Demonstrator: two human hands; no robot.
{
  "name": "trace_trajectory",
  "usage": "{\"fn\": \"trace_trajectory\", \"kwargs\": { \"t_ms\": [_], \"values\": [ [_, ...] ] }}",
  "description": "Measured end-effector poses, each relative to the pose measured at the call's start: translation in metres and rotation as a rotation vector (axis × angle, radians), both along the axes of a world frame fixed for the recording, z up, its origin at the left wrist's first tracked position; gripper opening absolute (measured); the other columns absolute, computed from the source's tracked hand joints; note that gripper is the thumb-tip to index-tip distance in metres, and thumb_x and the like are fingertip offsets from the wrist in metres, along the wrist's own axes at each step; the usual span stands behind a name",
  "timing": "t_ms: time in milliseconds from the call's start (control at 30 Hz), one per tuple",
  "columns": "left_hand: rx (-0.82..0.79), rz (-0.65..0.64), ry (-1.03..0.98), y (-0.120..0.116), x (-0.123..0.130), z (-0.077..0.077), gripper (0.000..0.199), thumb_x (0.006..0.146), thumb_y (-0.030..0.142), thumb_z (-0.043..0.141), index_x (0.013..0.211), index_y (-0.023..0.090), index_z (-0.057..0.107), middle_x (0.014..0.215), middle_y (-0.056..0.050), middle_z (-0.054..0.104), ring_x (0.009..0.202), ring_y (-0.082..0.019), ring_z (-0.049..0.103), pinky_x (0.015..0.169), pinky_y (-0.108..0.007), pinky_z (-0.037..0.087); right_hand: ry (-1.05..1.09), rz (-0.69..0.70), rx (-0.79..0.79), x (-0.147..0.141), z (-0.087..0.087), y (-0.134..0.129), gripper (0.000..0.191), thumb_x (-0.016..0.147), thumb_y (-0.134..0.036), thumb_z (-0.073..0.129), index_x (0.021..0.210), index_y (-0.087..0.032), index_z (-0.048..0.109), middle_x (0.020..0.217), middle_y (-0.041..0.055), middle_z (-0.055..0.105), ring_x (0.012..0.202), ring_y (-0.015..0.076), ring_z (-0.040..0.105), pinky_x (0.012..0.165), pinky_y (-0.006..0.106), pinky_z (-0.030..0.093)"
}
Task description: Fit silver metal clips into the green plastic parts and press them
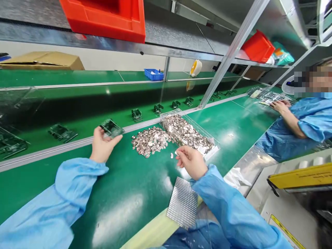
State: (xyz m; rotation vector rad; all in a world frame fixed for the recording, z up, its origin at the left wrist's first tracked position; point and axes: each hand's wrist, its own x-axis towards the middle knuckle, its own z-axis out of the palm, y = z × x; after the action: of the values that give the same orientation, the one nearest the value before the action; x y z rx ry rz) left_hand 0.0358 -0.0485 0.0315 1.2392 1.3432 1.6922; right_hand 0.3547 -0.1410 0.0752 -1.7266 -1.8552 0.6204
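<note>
My left hand is closed on the edge of a green circuit board, lifted near the metal rail. My right hand pinches a small silvery metal piece between thumb and fingertips. One loose metal piece lies on the green bench just left of those fingers. A heap of small metal pieces is spread between my hands. Behind my right hand, a clear plastic tray holds many more of them. A gridded silvery sheet lies at the bench's front edge, below my right wrist.
Several circuit boards sit in a row on the green strip beyond the metal rail. A slanted post and a shelf with a red bin stand above. A co-worker in blue works at the right.
</note>
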Motion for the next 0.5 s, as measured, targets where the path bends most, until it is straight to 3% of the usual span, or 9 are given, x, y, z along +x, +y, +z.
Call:
{"fn": "trace_trajectory", "kwargs": {
  "t_ms": [133,200,300,500],
  "values": [
    [-0.147,-0.559,-0.168,-0.087,0.078,0.006,0.055,0.065,0.023,0.084,0.104,0.022,0.045,0.104,-0.003,0.066,0.084,-0.016,0.070,0.078,-0.028,0.061,0.504,0.051,-0.039,0.015,0.009,-0.061,0.023,0.088,-0.038,0.057,0.094,-0.018,0.067,0.064,0.0004,0.066,0.059,0.0147,0.066,0.057,0.026,0.056],
    [-0.222,-0.734,-0.233,-0.123,0.107,0.010,0.054,0.068,0.019,0.082,0.108,0.023,0.045,0.100,-0.001,0.067,0.082,-0.013,0.070,0.075,-0.024,0.060,0.649,-0.011,-0.091,0.019,0.010,-0.088,0.024,0.082,-0.040,0.067,0.092,-0.019,0.068,0.065,0.0008,0.067,0.059,0.0149,0.065,0.057,0.026,0.054],
    [-0.252,-0.867,-0.310,-0.158,0.135,0.013,0.056,0.072,0.012,0.079,0.115,0.025,0.047,0.102,0.001,0.066,0.084,-0.009,0.069,0.076,-0.017,0.057,0.739,-0.129,-0.178,0.020,0.006,-0.119,0.022,0.079,-0.040,0.072,0.082,-0.018,0.068,0.063,0.0013,0.065,0.057,0.0139,0.060,0.055,0.025,0.050],
    [-0.202,-0.974,-0.267,-0.181,0.151,0.007,0.045,0.083,0.013,0.069,0.121,0.029,0.049,0.104,0.000,0.063,0.093,-0.008,0.065,0.080,-0.015,0.053,0.683,-0.220,0.064,0.009,-0.012,-0.149,0.012,0.083,-0.032,0.068,0.079,-0.021,0.071,0.100,0.0071,0.063,0.095,0.0202,0.059,0.076,0.029,0.048]
  ]
}}
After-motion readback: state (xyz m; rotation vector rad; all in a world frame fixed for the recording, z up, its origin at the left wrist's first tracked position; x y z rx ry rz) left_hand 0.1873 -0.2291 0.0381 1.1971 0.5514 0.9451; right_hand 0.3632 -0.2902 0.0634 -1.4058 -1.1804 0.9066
